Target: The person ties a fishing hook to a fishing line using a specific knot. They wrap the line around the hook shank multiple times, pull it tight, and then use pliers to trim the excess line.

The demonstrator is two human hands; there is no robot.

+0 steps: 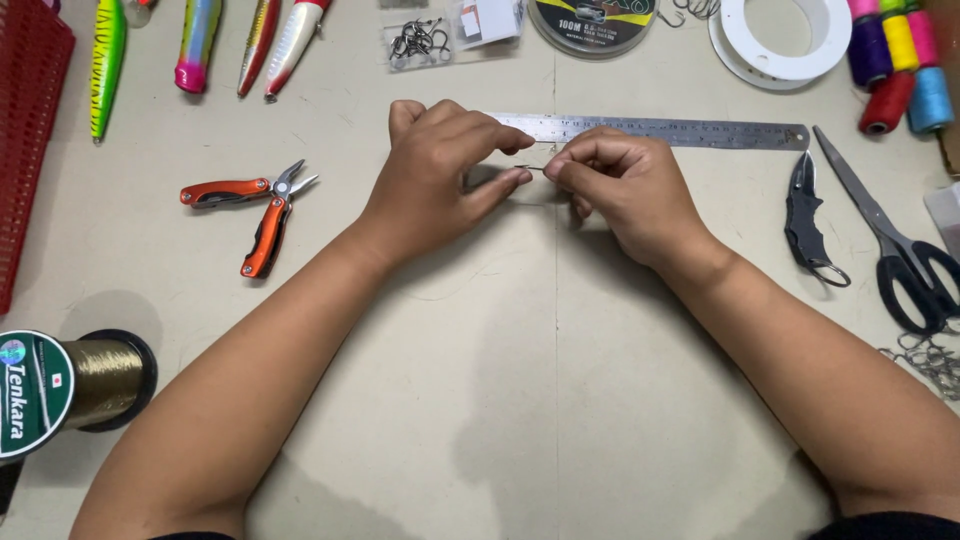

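Pinching a thin metal piece (533, 167) between them — left hand (440, 165), right hand (620, 185) — both grips clamped.

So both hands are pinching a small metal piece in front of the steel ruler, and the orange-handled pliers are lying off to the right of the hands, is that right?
Not quite. The head view shows the orange-handled pliers lying to the left of the hands, not the right. The rest holds: the left hand and right hand pinch a small metal piece between their fingertips, in front of the steel ruler.
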